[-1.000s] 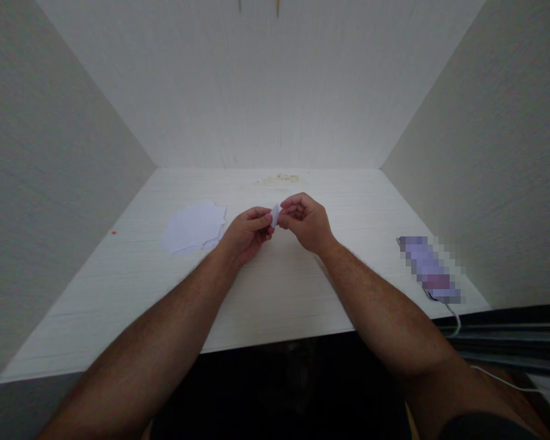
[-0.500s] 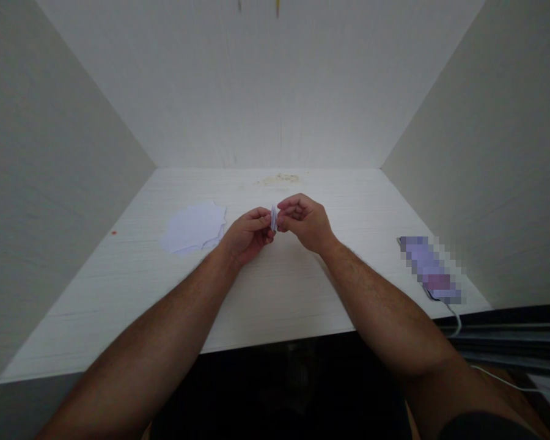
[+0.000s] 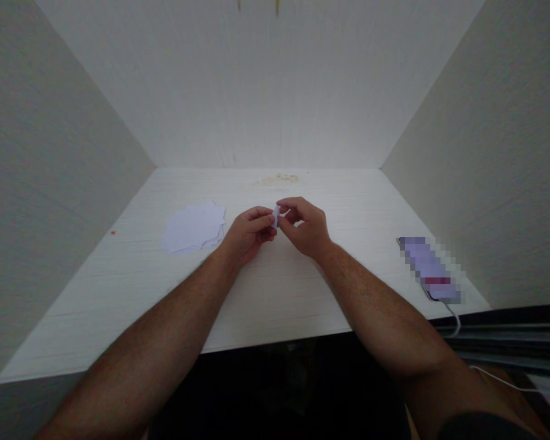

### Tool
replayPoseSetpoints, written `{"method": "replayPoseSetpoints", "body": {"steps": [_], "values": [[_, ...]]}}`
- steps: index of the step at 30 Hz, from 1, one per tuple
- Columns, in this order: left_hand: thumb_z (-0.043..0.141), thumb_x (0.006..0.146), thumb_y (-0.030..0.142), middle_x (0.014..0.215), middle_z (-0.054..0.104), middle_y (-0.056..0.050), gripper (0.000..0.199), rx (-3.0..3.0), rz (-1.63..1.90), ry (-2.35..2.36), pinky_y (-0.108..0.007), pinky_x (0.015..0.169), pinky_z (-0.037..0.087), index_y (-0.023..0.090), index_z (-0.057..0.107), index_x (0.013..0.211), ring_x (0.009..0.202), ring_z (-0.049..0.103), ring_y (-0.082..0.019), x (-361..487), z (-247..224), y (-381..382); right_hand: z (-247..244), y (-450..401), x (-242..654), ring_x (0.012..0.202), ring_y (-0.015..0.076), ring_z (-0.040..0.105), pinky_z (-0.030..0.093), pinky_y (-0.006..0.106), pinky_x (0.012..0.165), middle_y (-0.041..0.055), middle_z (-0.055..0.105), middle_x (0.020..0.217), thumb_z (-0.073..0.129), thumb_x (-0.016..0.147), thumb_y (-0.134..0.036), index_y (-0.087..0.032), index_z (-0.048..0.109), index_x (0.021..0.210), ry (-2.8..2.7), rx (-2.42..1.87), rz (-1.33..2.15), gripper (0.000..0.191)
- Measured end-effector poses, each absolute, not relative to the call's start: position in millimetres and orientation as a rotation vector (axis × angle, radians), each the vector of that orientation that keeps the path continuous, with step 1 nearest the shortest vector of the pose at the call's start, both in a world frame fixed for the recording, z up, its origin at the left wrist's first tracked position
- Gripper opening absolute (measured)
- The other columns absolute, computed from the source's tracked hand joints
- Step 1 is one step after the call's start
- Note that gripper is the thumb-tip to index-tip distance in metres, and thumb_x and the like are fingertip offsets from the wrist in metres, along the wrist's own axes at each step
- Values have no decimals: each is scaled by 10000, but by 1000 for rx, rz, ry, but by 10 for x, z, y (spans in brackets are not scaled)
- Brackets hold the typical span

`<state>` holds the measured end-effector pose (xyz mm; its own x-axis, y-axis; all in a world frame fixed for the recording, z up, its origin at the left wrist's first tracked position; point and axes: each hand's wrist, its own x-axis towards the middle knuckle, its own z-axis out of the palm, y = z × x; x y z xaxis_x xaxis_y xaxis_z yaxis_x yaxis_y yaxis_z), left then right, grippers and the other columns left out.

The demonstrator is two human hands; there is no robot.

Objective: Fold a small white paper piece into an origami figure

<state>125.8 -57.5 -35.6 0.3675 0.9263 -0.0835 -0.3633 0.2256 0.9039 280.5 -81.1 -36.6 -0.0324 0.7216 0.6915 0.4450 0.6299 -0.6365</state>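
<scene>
A small piece of folded white paper [image 3: 275, 216] is held up between my two hands, above the middle of the table. My left hand [image 3: 252, 231] pinches its left side between thumb and fingers. On the other side, the thumb and fingertips of my right hand [image 3: 307, 225] close on the paper's right and upper edge. How the paper is folded is too small to make out. To the left of my hands lies a loose stack of white paper sheets [image 3: 194, 226], apart from them.
At the right of the white table [image 3: 275, 305] lies a phone [image 3: 428, 266], its screen blurred out, with a white cable [image 3: 454, 318] running off the front edge. Walls rise at the left, back and right. A brownish stain [image 3: 279, 179] marks the table's rear.
The folded paper has tilted and shows more of its face. My right hand's fingers have moved in to its upper edge; my left hand keeps its pinch.
</scene>
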Motion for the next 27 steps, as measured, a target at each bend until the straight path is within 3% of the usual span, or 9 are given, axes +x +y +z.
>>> {"method": "replayPoseSetpoints", "body": {"steps": [19, 27], "values": [[761, 681, 201, 617, 586, 3, 162, 843, 947, 647, -182, 457, 381, 116, 635, 739, 472, 485, -53, 1239, -349, -588, -348, -817, 2779, 592, 82, 612, 511, 231, 587, -25, 674, 750, 734, 726, -240, -190, 627, 927, -1525, -1023, 487, 233], [770, 688, 202, 624, 581, 10, 177, 845, 918, 627, -172, 448, 375, 120, 629, 756, 472, 480, -47, 1244, -360, -584, -336, -824, 2788, 583, 81, 595, 497, 234, 582, -28, 658, 735, 723, 738, -223, -195, 617, 887, -1567, -996, 420, 185]]}}
